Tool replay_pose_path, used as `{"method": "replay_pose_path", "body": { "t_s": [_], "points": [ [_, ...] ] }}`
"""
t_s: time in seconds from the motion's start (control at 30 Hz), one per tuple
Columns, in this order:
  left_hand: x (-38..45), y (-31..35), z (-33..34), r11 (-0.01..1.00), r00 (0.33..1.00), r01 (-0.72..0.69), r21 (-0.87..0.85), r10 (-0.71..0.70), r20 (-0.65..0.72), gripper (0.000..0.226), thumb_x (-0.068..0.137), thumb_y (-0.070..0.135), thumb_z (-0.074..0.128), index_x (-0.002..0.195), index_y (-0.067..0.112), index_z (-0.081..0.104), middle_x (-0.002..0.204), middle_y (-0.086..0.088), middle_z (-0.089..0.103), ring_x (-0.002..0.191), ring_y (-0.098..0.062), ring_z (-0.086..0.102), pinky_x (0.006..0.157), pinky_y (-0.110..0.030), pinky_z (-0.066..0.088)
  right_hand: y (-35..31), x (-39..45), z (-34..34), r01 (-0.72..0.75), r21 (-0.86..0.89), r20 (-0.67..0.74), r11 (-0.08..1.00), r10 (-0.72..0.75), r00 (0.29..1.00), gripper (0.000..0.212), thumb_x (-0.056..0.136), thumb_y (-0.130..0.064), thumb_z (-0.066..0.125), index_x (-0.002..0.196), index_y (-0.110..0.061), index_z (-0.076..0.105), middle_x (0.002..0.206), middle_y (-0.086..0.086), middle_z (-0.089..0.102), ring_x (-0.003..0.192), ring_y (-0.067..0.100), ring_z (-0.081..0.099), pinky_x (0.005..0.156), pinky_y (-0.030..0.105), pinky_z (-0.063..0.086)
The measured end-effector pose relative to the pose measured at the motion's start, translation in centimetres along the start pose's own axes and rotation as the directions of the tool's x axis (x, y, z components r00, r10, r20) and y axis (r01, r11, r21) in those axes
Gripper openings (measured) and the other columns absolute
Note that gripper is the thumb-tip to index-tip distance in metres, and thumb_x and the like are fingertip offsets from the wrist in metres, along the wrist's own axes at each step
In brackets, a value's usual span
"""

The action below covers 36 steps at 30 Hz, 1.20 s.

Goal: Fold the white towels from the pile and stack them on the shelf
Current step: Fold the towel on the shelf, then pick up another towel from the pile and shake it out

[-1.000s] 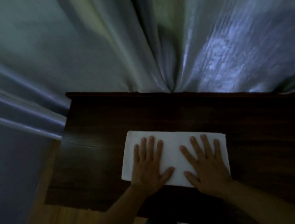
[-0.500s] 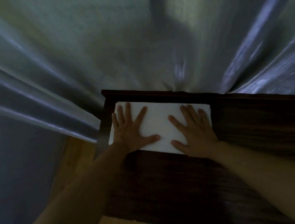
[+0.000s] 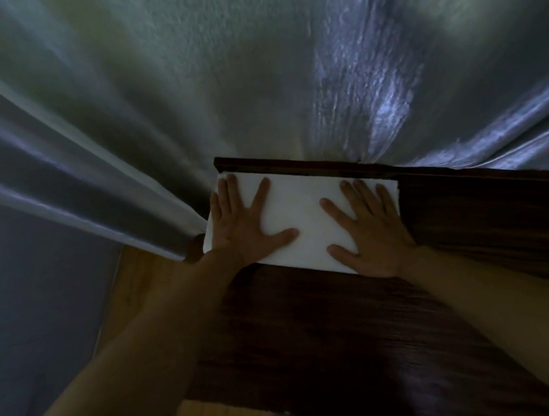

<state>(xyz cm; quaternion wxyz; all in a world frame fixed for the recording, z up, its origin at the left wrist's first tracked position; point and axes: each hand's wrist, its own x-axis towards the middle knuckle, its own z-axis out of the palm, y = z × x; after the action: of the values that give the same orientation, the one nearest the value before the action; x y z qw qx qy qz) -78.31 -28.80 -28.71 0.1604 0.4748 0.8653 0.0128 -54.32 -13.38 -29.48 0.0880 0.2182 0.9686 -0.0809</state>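
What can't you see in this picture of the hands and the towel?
- Head view: the parts of the white towel under the left hand and right hand are covered by them.
- Head view: how many folded layers the towel has; only its top shows.
- Head view: the pile of unfolded towels is out of frame.
- Head view: the wooden shelf is cut off at the right and bottom edges.
- Head view: what is behind the curtain.

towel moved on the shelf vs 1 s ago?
Yes. The folded towel slid away from the person and to the left, from mid-shelf into the far-left corner of the dark wood shelf, against its back edge.
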Motion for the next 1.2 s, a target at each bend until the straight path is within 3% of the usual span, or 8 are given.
{"method": "replay_pose_path", "body": {
  "t_s": [0.27, 0.53, 0.6, 0.67, 0.73, 0.8, 1.0, 1.2],
  "points": [
    [0.1, 0.3, 0.6, 0.999, 0.998, 0.011, 0.047, -0.008, -0.061, 0.118, 0.064, 0.104, 0.023, 0.156, 0.042, -0.017, 0.163, -0.02, -0.028, 0.151, -0.04, -0.023, 0.122, -0.059, -0.005, 0.6, 0.2, 0.2, 0.009, -0.008, -0.037, 1.0, -0.01, 0.999, 0.089, 0.088, -0.083, 0.026, 0.162, -0.037, 0.005, 0.171, 0.01, -0.003, 0.157, 0.032, -0.003, 0.124, 0.058, 0.001],
    [0.7, 1.4, -1.6, 0.988, 0.987, 0.058, 0.143, -0.079, 0.143, 0.127, 0.057, 0.106, 0.023, 0.151, 0.039, -0.029, 0.158, -0.022, -0.035, 0.149, -0.044, -0.026, 0.12, -0.063, -0.008, -0.3, 0.3, -3.0, -0.011, 0.002, 0.153, 1.0, 0.011, 0.988, 0.088, 0.092, -0.08, 0.028, 0.159, -0.04, -0.012, 0.169, 0.009, -0.017, 0.156, 0.031, -0.015, 0.123, 0.057, -0.011],
    [0.6, 3.2, -2.9, 0.993, 0.987, 0.054, 0.103, -0.069, 0.148, 0.125, 0.066, 0.099, 0.034, 0.156, 0.033, -0.02, 0.163, -0.021, -0.024, 0.152, -0.042, -0.017, 0.121, -0.062, -0.005, -1.0, -0.1, -5.0, -0.016, 0.011, 0.136, 1.0, 0.014, 0.991, 0.081, 0.099, -0.066, 0.034, 0.163, -0.031, 0.0, 0.171, 0.013, -0.003, 0.157, 0.034, -0.001, 0.124, 0.057, 0.001],
    [0.2, 5.8, -4.2, 1.0, 0.997, -0.017, -0.004, 0.017, 0.076, 0.112, 0.076, 0.088, 0.04, 0.16, 0.026, 0.002, 0.167, -0.018, 0.004, 0.153, -0.038, 0.007, 0.121, -0.06, 0.013, -1.5, -0.7, -7.0, -0.007, 0.0, 0.097, 1.0, 0.007, 0.995, 0.071, 0.103, -0.052, 0.04, 0.162, -0.02, 0.018, 0.167, 0.019, 0.016, 0.152, 0.038, 0.02, 0.119, 0.055, 0.019],
    [-0.5, 8.7, -5.4, 0.986, 0.995, -0.099, -0.131, 0.1, 0.007, 0.098, 0.076, 0.078, 0.042, 0.154, 0.019, 0.032, 0.156, -0.016, 0.034, 0.142, -0.035, 0.034, 0.111, -0.053, 0.037, -1.5, -1.8, -9.0, -0.033, -0.021, 0.058, 0.999, 0.034, 0.998, 0.065, 0.103, -0.045, 0.045, 0.158, -0.016, 0.03, 0.162, 0.022, 0.029, 0.143, 0.04, 0.035, 0.111, 0.052, 0.03],
    [-1.0, 11.9, -6.6, 0.964, 0.986, -0.168, -0.207, 0.165, -0.031, 0.086, 0.077, 0.071, 0.048, 0.143, 0.014, 0.048, 0.143, -0.014, 0.051, 0.129, -0.033, 0.049, 0.1, -0.049, 0.048, -0.7, -3.3, -10.9, -0.091, -0.044, 0.029, 0.995, 0.092, 0.995, 0.061, 0.101, -0.042, 0.046, 0.155, -0.016, 0.037, 0.155, 0.02, 0.038, 0.136, 0.039, 0.042, 0.106, 0.049, 0.035],
    [-1.7, 22.8, -9.3, 0.897, 0.935, -0.354, -0.266, 0.333, -0.124, 0.043, 0.092, 0.046, 0.061, 0.118, 0.011, 0.062, 0.107, -0.01, 0.069, 0.095, -0.029, 0.068, 0.075, -0.043, 0.058, 5.1, -10.0, -15.5, -0.23, -0.051, -0.062, 0.972, 0.227, 0.972, 0.049, 0.093, -0.039, 0.05, 0.134, -0.014, 0.057, 0.133, 0.017, 0.057, 0.113, 0.039, 0.06, 0.091, 0.045, 0.047],
    [-3.1, 36.6, -9.8, 0.879, 0.901, -0.432, -0.201, 0.412, -0.135, 0.03, 0.097, 0.042, 0.053, 0.108, 0.014, 0.058, 0.104, -0.009, 0.068, 0.098, -0.031, 0.065, 0.078, -0.038, 0.054, 14.4, -19.8, -18.3, -0.402, -0.108, -0.135, 0.909, 0.388, 0.912, 0.041, 0.095, -0.039, 0.051, 0.124, -0.011, 0.059, 0.125, 0.016, 0.057, 0.11, 0.039, 0.059, 0.088, 0.043, 0.044]
  ]
}}
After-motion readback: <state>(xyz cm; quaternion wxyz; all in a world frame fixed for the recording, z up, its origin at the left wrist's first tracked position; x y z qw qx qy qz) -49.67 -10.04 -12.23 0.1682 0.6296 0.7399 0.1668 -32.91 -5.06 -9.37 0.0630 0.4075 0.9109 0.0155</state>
